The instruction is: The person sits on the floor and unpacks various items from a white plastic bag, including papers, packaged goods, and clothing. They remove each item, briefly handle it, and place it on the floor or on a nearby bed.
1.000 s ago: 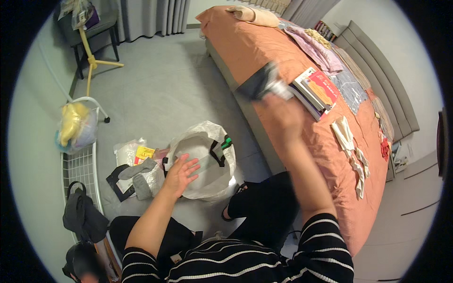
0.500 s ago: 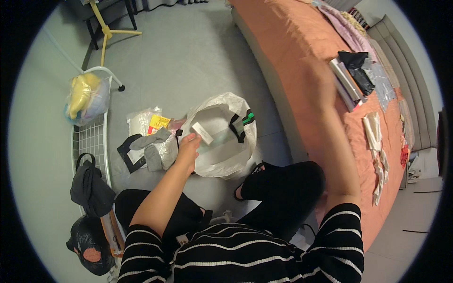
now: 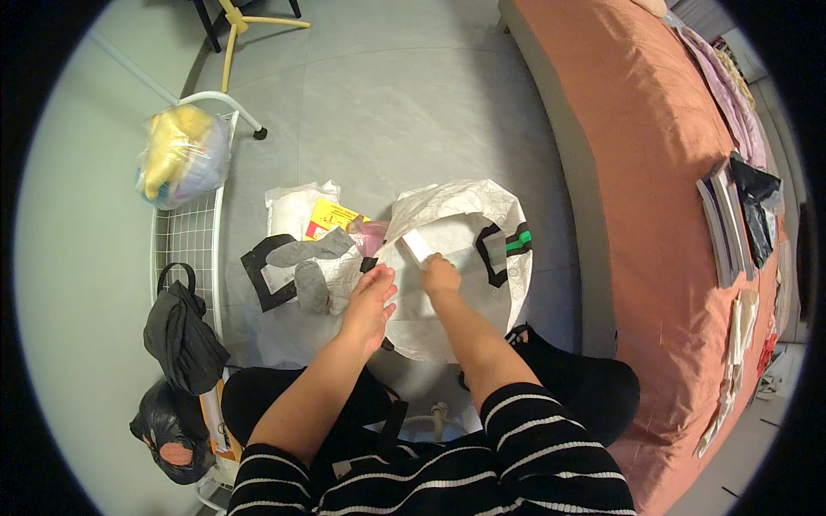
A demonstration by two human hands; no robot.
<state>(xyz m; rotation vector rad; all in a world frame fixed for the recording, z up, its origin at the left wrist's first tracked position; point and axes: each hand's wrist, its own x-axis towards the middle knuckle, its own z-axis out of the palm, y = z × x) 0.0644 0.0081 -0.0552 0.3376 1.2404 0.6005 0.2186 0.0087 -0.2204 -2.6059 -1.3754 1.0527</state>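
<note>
A white bag [image 3: 514,301] with dark handles and a green stripe stands on the floor with its mouth spread. My right hand [image 3: 440,277] reaches into that mouth, its fingers closed around the near end of a small white box [image 3: 417,246]. By the bag's left rim, my left hand [image 3: 370,308] has its fingers apart and seems to hold nothing. Just left of it lie grey socks [image 3: 311,286], a black-edged flat packet [image 3: 267,288], and a clear-wrapped white package [image 3: 288,211] with a yellow card [image 3: 331,217].
A bed [image 3: 594,129] with an orange sheet runs along the right, bearing a stack of books [image 3: 725,225], a black plastic bag [image 3: 754,202] and white cloth [image 3: 736,370]. At left stands a white wire rack [image 3: 185,236] with a bag of yellow plush [image 3: 182,155] and a dark cloth bag [image 3: 179,331].
My right hand has swung from over the bed into the white bag and now grips the white box, which was at my left fingertips. My view has shifted left.
</note>
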